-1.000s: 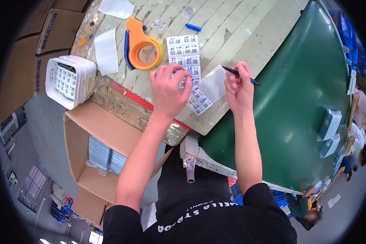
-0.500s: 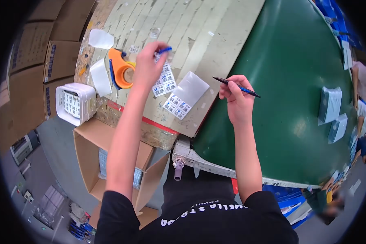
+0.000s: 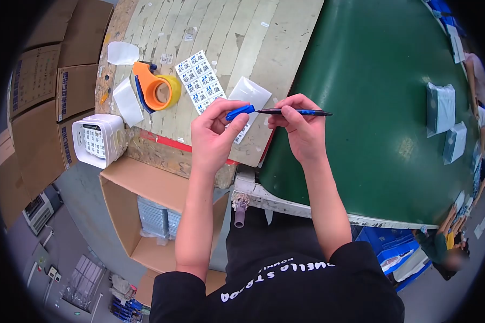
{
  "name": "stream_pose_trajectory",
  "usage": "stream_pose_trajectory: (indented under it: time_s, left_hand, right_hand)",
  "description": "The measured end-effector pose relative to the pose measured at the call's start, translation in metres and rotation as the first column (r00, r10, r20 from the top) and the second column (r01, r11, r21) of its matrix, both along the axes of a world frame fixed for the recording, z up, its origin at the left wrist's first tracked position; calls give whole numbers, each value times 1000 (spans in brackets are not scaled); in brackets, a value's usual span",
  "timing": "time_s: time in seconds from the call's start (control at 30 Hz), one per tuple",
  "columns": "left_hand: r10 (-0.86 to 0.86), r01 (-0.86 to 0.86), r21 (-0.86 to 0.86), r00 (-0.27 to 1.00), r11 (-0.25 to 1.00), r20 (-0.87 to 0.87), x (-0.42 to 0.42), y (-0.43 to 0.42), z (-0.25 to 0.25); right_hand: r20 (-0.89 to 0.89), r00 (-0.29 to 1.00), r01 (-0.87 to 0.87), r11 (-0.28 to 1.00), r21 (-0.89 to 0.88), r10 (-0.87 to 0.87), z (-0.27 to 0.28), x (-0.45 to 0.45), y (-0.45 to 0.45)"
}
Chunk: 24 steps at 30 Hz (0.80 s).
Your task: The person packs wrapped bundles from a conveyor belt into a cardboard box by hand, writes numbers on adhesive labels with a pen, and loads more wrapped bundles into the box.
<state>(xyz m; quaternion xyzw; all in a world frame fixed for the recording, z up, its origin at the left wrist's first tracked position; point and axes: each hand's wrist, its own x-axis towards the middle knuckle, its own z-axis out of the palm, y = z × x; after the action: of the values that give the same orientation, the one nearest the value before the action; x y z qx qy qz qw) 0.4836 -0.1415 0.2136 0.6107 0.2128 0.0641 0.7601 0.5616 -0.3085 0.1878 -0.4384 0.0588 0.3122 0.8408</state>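
Observation:
Between the thumb and fingers of my left hand is a blue pen cap. My right hand grips a dark marker pen, its tip pointing left at the cap's open end. Tip and cap are very close; whether they touch I cannot tell. Beneath and beyond my left hand lies a sheet of labels with printed characters and handwritten blue numbers. A second, partly peeled label sheet lies behind the cap, mostly blank, its lower labels partly covered by my left hand.
An orange tape dispenser with yellow tape sits left of the labels. A white bin stands at the table corner, above an open carton holding packs. Right is a green conveyor belt carrying plastic-wrapped packs. Other people work at the far right.
My left hand has come right and down from the label sheet, bringing the cap to the marker tip. My right hand has shifted slightly left, and the marker now lies nearly level.

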Motion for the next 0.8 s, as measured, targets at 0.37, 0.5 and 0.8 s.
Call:
stream_pose_trajectory:
  time_s: [0.37,0.5,0.8]
  left_hand:
    - [-106,105,27,994,994,25,-4,10,6]
    - [-132,129,182,991,975,5,-2,6,6]
    - [-116,-9,656,982,755,146,20,2,-17]
  right_hand:
    - [35,998,-45,999,-14,46,6,-1,8]
    - [98,993,-54,992,-113,65,1,-3,12]
    - [-80,997,-1,989,-149,-12,-27,-9,28]
